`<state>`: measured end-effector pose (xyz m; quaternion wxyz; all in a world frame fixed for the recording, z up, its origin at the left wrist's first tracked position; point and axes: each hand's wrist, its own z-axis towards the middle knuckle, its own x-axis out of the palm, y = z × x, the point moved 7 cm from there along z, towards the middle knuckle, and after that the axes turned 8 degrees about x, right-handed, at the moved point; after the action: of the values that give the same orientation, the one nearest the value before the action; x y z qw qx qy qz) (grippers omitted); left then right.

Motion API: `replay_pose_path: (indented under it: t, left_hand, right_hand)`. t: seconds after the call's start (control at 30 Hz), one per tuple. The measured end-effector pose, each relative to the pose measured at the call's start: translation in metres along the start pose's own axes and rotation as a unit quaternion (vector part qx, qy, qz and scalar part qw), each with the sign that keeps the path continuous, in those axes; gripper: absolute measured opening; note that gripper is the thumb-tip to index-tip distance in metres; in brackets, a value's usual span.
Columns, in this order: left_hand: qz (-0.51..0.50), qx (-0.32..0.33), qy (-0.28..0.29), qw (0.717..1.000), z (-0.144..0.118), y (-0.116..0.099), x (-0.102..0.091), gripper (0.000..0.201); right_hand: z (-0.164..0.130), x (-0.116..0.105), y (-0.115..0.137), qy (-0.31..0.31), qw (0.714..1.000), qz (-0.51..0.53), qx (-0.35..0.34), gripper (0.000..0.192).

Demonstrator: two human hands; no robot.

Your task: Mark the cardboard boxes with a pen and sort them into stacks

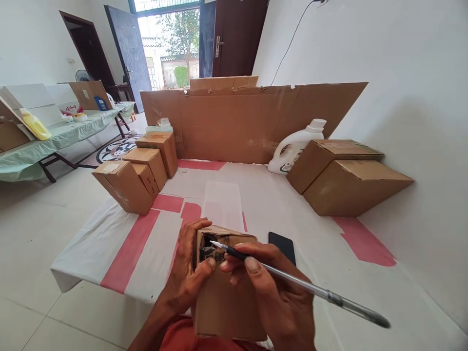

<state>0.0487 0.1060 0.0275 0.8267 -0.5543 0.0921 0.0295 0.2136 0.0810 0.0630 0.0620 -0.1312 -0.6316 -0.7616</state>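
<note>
I hold a small cardboard box point(223, 302) upright near the table's front edge. My left hand point(188, 273) grips its left side, thumb across the front. My right hand point(278, 297) holds a clear pen point(303, 287) with a dark grip. The pen's tip touches a torn, dark opening at the box's top. A black phone point(283, 243) lies flat on the table just behind the box.
Several cardboard boxes point(137, 168) stand at the table's left, two larger ones point(347, 180) at the right by the wall. A white jug point(294, 146) and a cardboard sheet point(248, 122) are at the back. Another table point(54, 139) stands far left.
</note>
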Motion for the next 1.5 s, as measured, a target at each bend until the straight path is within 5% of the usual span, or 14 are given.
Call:
replay_pose_path:
  t: [0.23,0.57,0.83,1.07,1.13,1.23,1.5]
  left_hand:
    - [-0.015,0.022,0.056,0.998,-0.003,0.002,0.011,0.062]
    - [-0.019,0.006,0.057,0.998,-0.002,0.004,0.011,0.063]
    - [-0.021,0.007,0.062,0.998,-0.003,0.003,0.011,0.065]
    - [-0.019,-0.008,0.043,0.999,-0.005,0.008,0.009,0.067]
    - [-0.028,-0.038,0.015,0.999,-0.007,0.011,0.003,0.07]
    - [-0.042,-0.078,-0.015,0.996,-0.008,0.016,-0.006,0.074]
    - [-0.037,-0.1,-0.059,0.993,-0.009,0.021,-0.015,0.077]
  right_hand:
    - [0.002,-0.001,-0.01,0.008,0.996,-0.087,0.01,0.016]
    - [0.002,-0.003,-0.008,0.024,0.987,-0.159,0.017,0.024]
    - [0.013,-0.031,0.009,-0.058,0.971,-0.231,-0.011,0.027]
    - [0.064,-0.032,0.013,-0.027,0.996,-0.071,-0.054,0.027]
    - [0.086,-0.049,-0.002,-0.072,0.993,-0.087,-0.042,0.029]
    - [0.106,-0.072,-0.048,-0.099,0.958,-0.266,0.036,0.031]
    - [0.067,-0.083,-0.154,-0.129,0.874,-0.461,0.084,0.024]
